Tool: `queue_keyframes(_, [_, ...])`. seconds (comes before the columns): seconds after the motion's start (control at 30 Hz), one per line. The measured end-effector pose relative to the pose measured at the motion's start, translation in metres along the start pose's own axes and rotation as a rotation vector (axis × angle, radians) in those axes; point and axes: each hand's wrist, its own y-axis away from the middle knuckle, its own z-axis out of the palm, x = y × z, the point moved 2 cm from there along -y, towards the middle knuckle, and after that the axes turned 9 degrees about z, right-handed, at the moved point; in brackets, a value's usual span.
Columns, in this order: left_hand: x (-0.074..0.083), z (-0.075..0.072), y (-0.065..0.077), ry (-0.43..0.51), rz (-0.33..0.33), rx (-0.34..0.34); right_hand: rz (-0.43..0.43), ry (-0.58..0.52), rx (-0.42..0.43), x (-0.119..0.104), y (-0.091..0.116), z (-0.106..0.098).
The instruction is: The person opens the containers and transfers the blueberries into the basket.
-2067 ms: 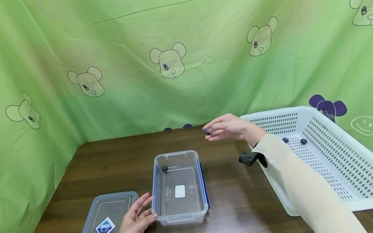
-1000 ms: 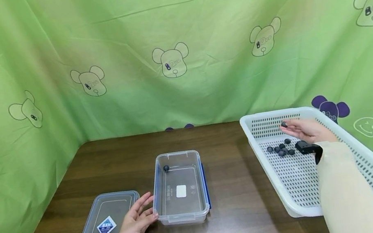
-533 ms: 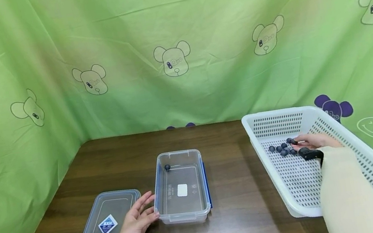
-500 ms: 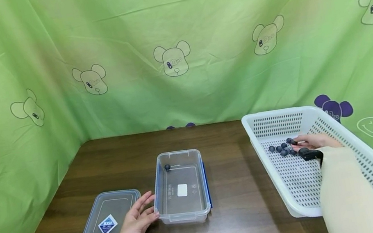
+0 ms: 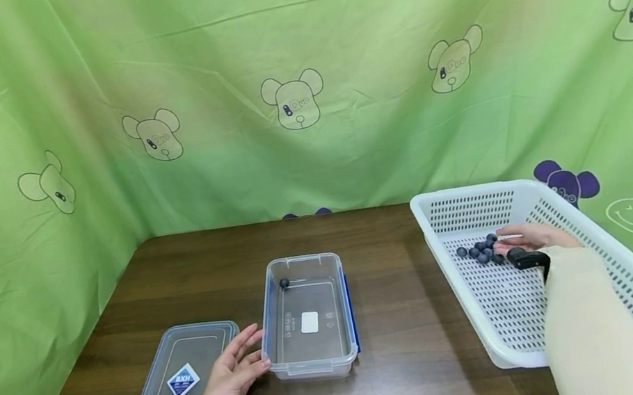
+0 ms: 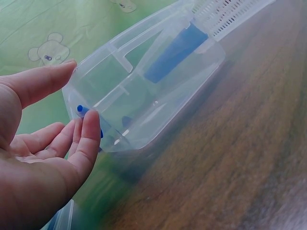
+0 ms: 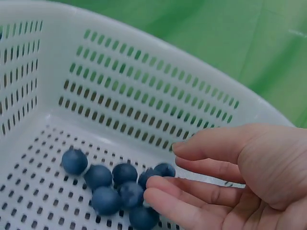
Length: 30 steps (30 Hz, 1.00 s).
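Observation:
My right hand (image 5: 538, 236) is low inside the white plastic basket (image 5: 470, 311), its fingers stretched out beside a cluster of blueberries (image 7: 106, 200). In the right wrist view, thumb and fingers stand apart with no berry between them; the fingertips are close to or touching the nearest berries. A clear rectangular food container (image 5: 320, 369) stands uncovered at mid-table, with one blueberry (image 5: 284, 283) near its far left corner. My left hand (image 5: 229, 386) rests its relaxed fingers at the container's near left corner. The left wrist view shows the thumb (image 6: 48, 81) spread from the other fingers.
Left of the container lies its clear lid (image 5: 196, 346) with a blue edge and a diamond-shaped sticker, partly behind my left hand. A blue clip (image 5: 352, 315) hangs on the container's right side. A green printed curtain (image 5: 235, 169) encloses the wooden table (image 5: 407, 351).
My right hand moved from above the table into the basket with a blueberry, lowered it to the cluster, and let it go. The left hand stays at the container.

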Motion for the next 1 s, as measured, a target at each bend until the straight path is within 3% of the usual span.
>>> queue_keyframes(0.2, [0.000, 0.001, 0.000, 0.004, 0.009, -0.012, -0.080, -0.099, -0.055, -0.014, 0.003, 0.012])
queue_keyframes(0.47, [0.000, 0.000, 0.000, 0.001, -0.001, -0.006, -0.236, -0.266, -0.161, -0.046, 0.006, 0.047])
queue_keyframes(0.8, [0.001, 0.000, 0.001, 0.002, -0.005, 0.001, -0.356, -0.122, -0.083, -0.079, 0.012, 0.105])
queue_keyframes(1.0, [0.002, 0.000, 0.001, 0.004, -0.009, 0.007, -0.371, -0.009, -0.079, -0.091, 0.005, 0.145])
